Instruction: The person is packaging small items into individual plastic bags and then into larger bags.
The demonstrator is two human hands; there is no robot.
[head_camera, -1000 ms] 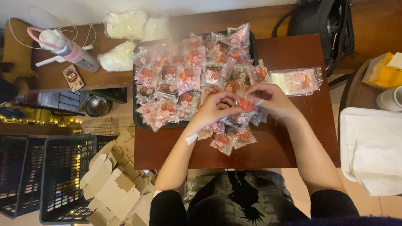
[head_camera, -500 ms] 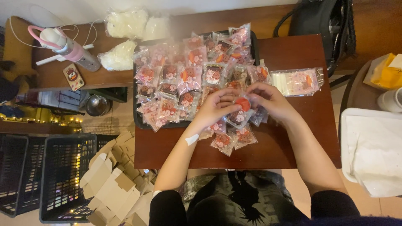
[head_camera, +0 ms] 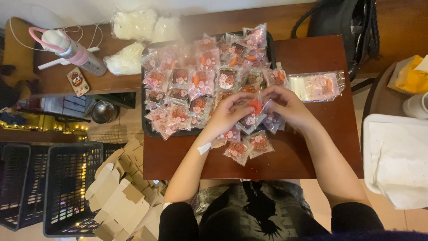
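Left of the worktop, flat cardboard boxes lie heaped on the floor; a black tray on its back-left corner carries filled floral pouches. At mid-worktop the left hand and right hand both pinch 1 clear pouch with an orange-red round piece at its mouth, each grip clenched on film. Best to hold the mouth wide and seat the piece fully. Spare empty pouches lie near the back-right corner.
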